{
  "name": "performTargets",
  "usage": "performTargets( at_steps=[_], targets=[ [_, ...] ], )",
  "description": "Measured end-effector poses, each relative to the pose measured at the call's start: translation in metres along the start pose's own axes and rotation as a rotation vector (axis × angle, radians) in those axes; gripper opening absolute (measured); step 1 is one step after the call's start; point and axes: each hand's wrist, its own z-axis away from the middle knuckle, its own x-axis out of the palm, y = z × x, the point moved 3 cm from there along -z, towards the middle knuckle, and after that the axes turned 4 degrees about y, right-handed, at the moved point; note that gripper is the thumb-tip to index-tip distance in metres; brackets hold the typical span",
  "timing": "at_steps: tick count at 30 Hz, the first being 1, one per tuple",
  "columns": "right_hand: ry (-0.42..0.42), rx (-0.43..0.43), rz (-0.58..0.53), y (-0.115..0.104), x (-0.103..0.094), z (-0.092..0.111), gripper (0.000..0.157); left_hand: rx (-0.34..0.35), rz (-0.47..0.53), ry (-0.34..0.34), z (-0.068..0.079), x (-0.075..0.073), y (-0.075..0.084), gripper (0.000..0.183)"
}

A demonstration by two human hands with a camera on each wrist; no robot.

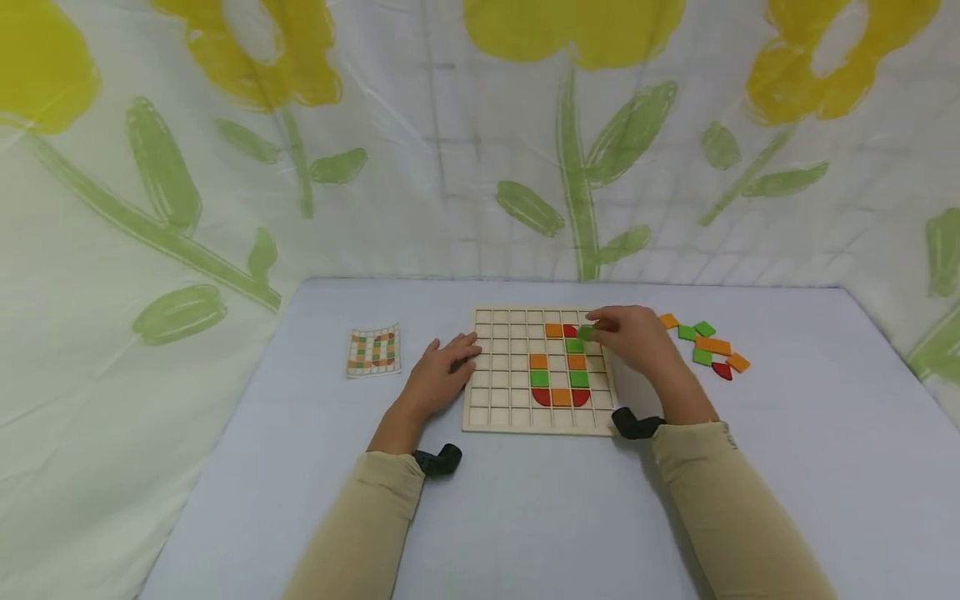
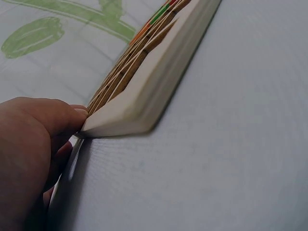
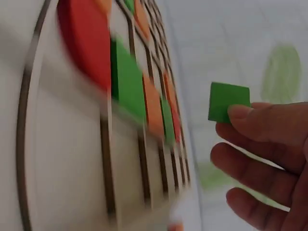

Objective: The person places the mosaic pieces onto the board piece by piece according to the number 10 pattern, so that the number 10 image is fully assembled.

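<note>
A wooden grid board [image 1: 498, 363] lies on the table, with orange, green and red tiles set in several of its cells. My right hand [image 1: 637, 337] is over the board's far right part, pinching a square green tile [image 3: 221, 95] between thumb and forefinger. The other fingers of that hand are spread and loosely bent in the right wrist view. At the board's left edge rests my left hand [image 1: 438, 375], fingers fairly straight and touching the rim. The left wrist view shows its thumb side against the board's side [image 2: 120, 113].
A small printed card [image 1: 373, 351] with a coloured grid pattern lies left of the board. Right of it are loose tiles: several green and orange squares, an orange rectangle [image 1: 713, 345] and a red quarter-round piece [image 1: 722, 371]. A flowered curtain [image 1: 480, 150] hangs behind the table.
</note>
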Motion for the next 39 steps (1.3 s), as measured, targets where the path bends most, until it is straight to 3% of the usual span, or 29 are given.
performTargets(
  at_steps=[4,8,15,26,35,39],
  targets=[
    [-0.075,-0.117,0.042,-0.038,0.024,-0.014,0.022,0.001,-0.003,0.013,0.000,0.000,0.000,0.037],
    [-0.112,-0.174,0.144,-0.057,0.039,-0.023,0.015,-0.001,-0.001,0.010,0.000,-0.001,0.001,0.036],
    [-0.064,-0.266,0.276,-0.067,0.051,-0.024,0.008,0.015,-0.016,0.011,-0.001,-0.001,0.002,0.037],
    [-0.042,-0.276,0.383,-0.074,0.052,-0.021,0.010,0.010,-0.010,0.008,-0.001,0.000,0.002,0.036],
    [-0.253,-0.281,0.551,-0.086,0.052,-0.016,0.019,0.004,-0.016,0.016,-0.001,-0.001,0.003,0.036],
    [-0.304,-0.279,0.589,-0.085,0.052,-0.014,0.026,-0.007,-0.004,0.011,0.001,0.001,0.002,0.037]
  ],
)
